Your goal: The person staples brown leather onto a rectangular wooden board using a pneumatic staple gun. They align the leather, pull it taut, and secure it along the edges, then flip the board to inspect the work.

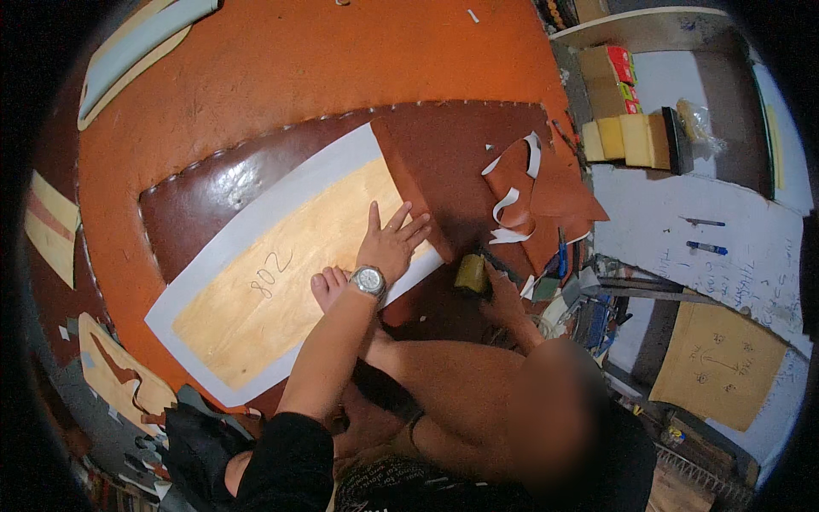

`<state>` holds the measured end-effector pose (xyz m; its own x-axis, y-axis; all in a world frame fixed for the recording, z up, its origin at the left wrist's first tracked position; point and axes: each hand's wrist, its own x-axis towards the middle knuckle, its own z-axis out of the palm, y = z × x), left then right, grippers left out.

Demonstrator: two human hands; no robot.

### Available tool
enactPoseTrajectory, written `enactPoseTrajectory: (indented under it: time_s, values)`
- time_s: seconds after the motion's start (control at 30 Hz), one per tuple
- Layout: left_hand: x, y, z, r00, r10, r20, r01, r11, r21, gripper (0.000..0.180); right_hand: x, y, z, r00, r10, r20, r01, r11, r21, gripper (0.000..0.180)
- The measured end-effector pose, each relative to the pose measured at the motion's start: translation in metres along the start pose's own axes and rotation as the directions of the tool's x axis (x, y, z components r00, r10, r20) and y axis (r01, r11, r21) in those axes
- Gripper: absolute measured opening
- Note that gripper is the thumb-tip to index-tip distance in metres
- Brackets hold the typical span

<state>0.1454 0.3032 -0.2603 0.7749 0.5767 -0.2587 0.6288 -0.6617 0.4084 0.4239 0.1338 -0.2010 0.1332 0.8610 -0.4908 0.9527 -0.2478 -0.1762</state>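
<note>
A pale wooden panel [226, 320] with handwriting lies on a larger white-backed sheet [183, 320], whose margin shows round it. At its right end is a reddish-brown strip [397, 162], probably the sheet's turned-over edge. My left hand [388, 247], with a watch at the wrist, lies flat on that end, fingers spread. My bare foot [327, 288] rests at the panel's near edge. Just to the right, my right hand [505, 303] is closed on a squat yellow-green thing [472, 275] with a dark edge; its kind is unclear.
Reddish-brown scraps with white backing [546, 183] lie at right, with blue-handled scissors [562, 256] beside them. Beyond, a white board [631, 205] carries pens [706, 248], and yellow blocks [627, 141] stand above. Another curved panel [141, 55] lies far left.
</note>
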Motion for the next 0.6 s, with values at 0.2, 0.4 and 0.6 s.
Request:
enactPoseTrajectory:
  time_s: [0.2, 0.4, 0.6]
  values:
    - [0.001, -0.004, 0.0, 0.999, 0.033, -0.001, -0.033, 0.999, -0.009, 0.059, 0.034, -0.047, -0.065, 0.984, 0.152, 0.097, -0.18, 0.878, 0.444, 0.046]
    - [-0.001, -0.006, -0.004, 0.998, 0.047, -0.037, -0.046, 0.999, 0.025, 0.057, 0.066, -0.065, -0.063, 0.996, 0.026, 0.09, -0.057, 0.93, 0.363, 0.044]
    - [0.036, -0.027, -0.029, 0.782, -0.544, -0.305, 0.266, 0.733, -0.626, 0.041, 0.102, -0.056, -0.075, 0.964, 0.248, 0.094, -0.245, 0.699, 0.672, 0.038]
